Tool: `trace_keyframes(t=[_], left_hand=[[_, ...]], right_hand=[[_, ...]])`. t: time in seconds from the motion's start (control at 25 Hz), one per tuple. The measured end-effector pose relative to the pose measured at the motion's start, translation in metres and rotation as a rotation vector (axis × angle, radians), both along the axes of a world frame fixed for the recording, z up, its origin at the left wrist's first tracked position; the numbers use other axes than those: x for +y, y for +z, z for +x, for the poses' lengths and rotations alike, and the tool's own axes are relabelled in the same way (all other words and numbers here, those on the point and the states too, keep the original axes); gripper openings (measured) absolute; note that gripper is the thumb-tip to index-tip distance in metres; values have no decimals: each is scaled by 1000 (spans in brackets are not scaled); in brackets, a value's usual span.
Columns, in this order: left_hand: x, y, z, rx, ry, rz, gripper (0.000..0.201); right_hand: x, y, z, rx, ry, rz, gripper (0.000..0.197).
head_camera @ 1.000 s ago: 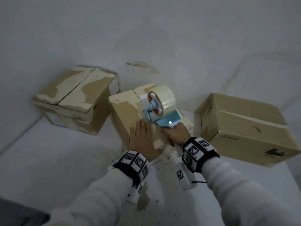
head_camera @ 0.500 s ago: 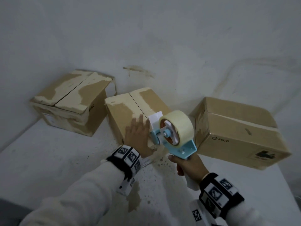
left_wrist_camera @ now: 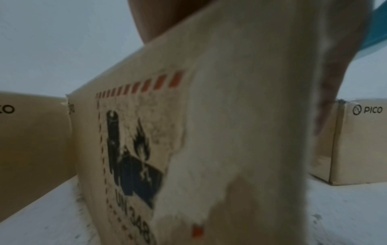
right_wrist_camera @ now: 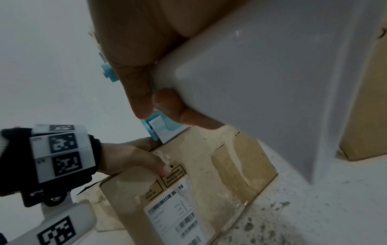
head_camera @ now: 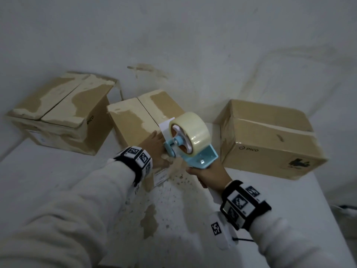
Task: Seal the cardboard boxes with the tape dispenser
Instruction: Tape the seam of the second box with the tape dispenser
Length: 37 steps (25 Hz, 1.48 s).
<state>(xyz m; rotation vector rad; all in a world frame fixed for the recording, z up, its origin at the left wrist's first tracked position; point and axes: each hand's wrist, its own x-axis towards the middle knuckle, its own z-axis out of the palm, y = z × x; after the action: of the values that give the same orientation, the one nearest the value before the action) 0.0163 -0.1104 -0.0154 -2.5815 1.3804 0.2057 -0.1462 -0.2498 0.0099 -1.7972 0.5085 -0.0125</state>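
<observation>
Three brown cardboard boxes stand on a white table along the wall. The middle box [head_camera: 135, 120] [left_wrist_camera: 209, 132] [right_wrist_camera: 209, 182] has closed flaps with a dark seam. My left hand [head_camera: 154, 149] [right_wrist_camera: 134, 157] lies flat on its near top corner, the thumb down the front face. My right hand [head_camera: 208, 175] [right_wrist_camera: 134, 66] grips the handle of the light-blue tape dispenser [head_camera: 189, 140], whose clear roll sits above the box's near right corner. The dispenser's nose [right_wrist_camera: 161, 129] meets the box's top front edge. Whether tape lies on the seam I cannot tell.
The left box [head_camera: 58, 113] has a torn, peeled top with its flaps closed. A right box [head_camera: 270, 140] lies near the table's right edge [head_camera: 320, 192]. A stained patch on the table [head_camera: 152, 219] lies between my arms. A grey wall stands just behind the boxes.
My right hand has drawn the dispenser back along the middle box's top to its near edge and tilted it up. The left hand stays on the box.
</observation>
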Motion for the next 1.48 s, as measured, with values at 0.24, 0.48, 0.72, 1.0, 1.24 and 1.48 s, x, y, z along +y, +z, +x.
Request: trace_keyframes(t=[0.24,0.48,0.72,1.0,1.24,1.48], left_hand=[[3,-1,0,54,4,2,93],[-7,3,-12,210,168,-98,67],[-21,-13,-28,64,284,-165,64],[-19,-12,-24,47,259,-142,65],[-19,-13,-27,43,273,-161,62],[-40,-13,-38,24,436,-261,69]], right_hand=[[-17,-8,-63,22,-41,58,20],[-17,-30,-59,38,-100,104,15],[-14,-62,-43,121,-117,53,29],[-18,-85,-26,131,-78,13,28],[-21,-85,-25,154,-43,71,34],[-40,-73,-49,124,-133,31,31]])
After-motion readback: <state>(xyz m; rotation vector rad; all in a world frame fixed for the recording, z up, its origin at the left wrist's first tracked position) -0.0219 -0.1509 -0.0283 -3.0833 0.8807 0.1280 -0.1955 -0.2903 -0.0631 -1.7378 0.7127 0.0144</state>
